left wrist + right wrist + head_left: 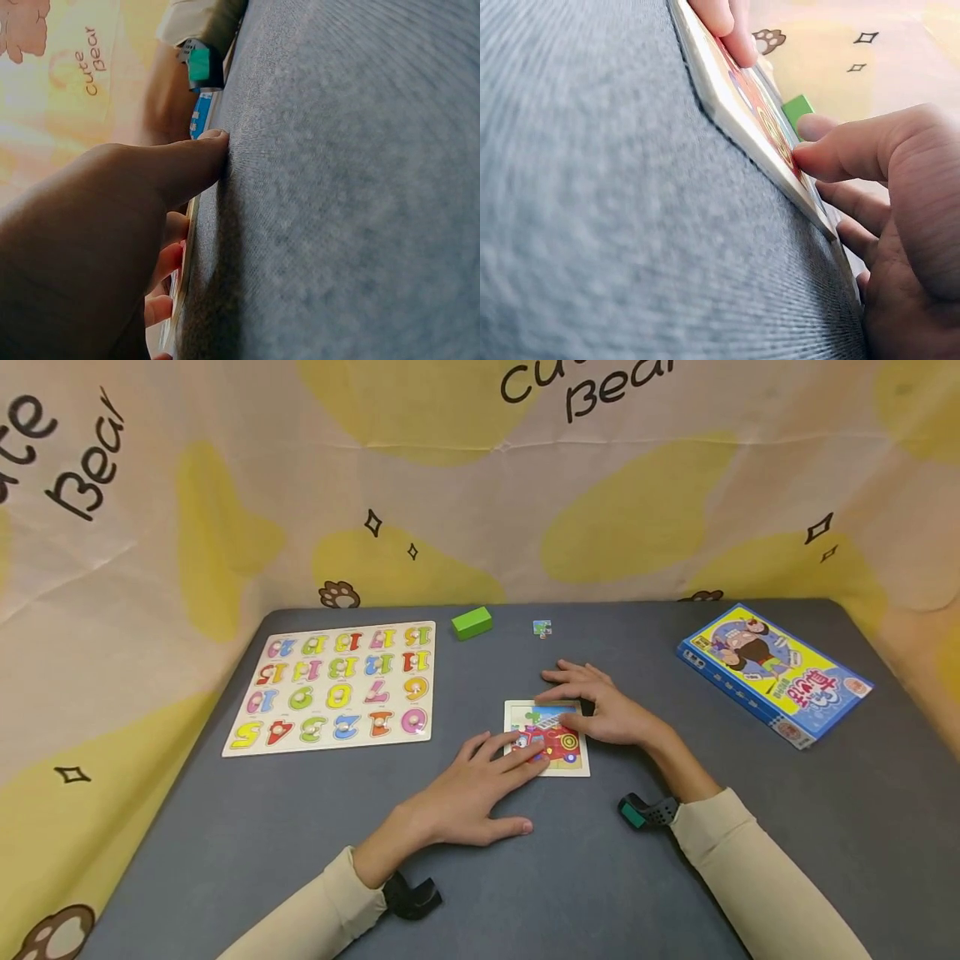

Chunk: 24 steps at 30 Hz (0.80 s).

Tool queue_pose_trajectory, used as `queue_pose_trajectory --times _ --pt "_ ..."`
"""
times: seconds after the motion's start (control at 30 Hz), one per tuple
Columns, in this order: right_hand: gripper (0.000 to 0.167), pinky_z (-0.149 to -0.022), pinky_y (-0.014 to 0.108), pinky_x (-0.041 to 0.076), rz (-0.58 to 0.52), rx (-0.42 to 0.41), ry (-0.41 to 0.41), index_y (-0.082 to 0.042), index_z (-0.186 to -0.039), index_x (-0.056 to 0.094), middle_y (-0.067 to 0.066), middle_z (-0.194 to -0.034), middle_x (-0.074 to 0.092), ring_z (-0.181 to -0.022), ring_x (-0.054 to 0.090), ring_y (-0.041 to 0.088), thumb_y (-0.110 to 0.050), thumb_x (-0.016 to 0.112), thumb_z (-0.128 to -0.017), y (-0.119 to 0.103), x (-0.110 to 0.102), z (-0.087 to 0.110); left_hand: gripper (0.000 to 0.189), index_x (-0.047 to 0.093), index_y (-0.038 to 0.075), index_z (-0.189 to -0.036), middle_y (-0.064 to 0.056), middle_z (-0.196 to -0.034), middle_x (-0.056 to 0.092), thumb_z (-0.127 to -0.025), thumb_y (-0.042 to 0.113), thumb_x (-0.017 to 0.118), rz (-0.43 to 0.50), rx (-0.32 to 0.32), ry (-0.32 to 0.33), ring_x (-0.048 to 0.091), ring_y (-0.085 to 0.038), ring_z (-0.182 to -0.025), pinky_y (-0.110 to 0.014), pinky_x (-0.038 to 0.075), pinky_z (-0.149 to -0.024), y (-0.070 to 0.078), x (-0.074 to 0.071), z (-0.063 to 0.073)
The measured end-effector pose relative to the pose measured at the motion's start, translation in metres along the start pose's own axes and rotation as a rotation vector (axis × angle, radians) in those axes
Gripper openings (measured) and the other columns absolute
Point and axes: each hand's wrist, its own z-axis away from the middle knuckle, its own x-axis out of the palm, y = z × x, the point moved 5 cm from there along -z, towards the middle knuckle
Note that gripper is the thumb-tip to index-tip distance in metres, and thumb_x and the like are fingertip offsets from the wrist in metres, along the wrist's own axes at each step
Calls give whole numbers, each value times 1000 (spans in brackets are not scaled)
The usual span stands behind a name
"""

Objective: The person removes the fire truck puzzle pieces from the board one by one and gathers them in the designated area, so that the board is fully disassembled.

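A small jigsaw puzzle (570,745) with a red fire-truck picture and a pale frame lies flat on the grey table. My left hand (476,793) is spread, its straight fingertips resting on the puzzle's left part, thumb out to the side on the table. From the right, my right hand (607,710) reaches over the puzzle's far right corner. Its thumb touches the picture, while the other fingers stretch past the far edge. In the right wrist view the puzzle (769,127) shows edge-on under that thumb. A loose jigsaw piece (542,628) lies beyond the right hand.
A number peg board (360,745) with colourful numerals lies at the left. Behind the puzzle sits a green block (472,623). At the right is a blue and yellow box (776,672). A patterned cloth (465,485) rises behind the table.
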Motion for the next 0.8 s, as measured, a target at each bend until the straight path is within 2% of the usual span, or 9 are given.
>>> queue_pose_trajectory --times 0.4,0.8 --pt "46 -118 71 -5 76 1 -36 -21 -133 69 19 -162 38 -156 12 44 -4 59 -91 -8 7 -1 78 29 27 -162 9 -170 24 -96 59 57 6 1 4 15 -22 -158 -56 13 -125 -1 0 0" --pt "48 -117 71 -7 121 23 -60 -22 -133 68 18 -164 33 -156 8 45 -3 54 -92 -15 11 -1 78 30 26 -162 8 -169 27 -96 58 59 18 12 19 18 -24 -156 -57 14 -124 0 -2 1"
